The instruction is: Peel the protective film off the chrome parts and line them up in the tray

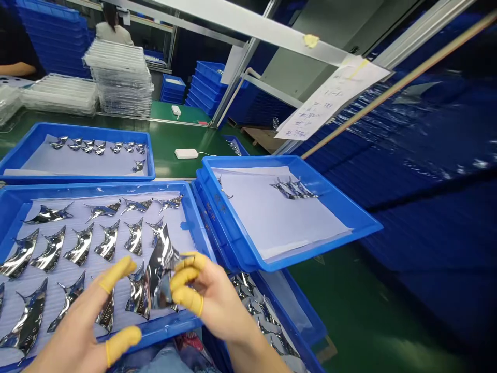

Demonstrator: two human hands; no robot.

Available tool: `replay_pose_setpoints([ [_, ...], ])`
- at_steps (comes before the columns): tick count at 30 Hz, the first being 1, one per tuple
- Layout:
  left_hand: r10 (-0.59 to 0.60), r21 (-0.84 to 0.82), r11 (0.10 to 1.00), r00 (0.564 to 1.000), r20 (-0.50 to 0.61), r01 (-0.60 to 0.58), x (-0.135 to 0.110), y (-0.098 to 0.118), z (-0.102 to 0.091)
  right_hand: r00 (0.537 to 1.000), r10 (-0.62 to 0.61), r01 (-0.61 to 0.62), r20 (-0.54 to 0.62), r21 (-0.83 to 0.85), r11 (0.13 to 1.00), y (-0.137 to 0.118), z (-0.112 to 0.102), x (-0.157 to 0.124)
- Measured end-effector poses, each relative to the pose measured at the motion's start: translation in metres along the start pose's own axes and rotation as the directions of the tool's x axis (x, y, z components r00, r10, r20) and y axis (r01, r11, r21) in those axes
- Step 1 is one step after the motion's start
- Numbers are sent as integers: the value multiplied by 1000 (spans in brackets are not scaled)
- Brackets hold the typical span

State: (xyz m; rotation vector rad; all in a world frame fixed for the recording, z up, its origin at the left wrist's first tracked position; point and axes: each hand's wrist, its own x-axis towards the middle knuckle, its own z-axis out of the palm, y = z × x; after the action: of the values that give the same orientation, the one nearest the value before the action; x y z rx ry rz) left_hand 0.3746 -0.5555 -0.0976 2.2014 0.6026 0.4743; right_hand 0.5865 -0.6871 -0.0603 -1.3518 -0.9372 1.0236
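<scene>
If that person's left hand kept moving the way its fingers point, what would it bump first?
Probably the shiny curved piece pinched by the right hand, just past the left fingers, though depth is hard to judge here.

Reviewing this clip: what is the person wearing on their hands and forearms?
Yellow rubber finger cots are the only thing worn on the hands: two show on the left hand and three on the right hand. There are no full gloves, and no sleeve or watch shows on the right forearm.
</scene>
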Motion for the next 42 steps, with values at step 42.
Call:
replay_pose_setpoints([
  [42,90,-402,914,993,77,-52,37,42,6,886,-459,463,62,-118,878,9,19,-11],
])
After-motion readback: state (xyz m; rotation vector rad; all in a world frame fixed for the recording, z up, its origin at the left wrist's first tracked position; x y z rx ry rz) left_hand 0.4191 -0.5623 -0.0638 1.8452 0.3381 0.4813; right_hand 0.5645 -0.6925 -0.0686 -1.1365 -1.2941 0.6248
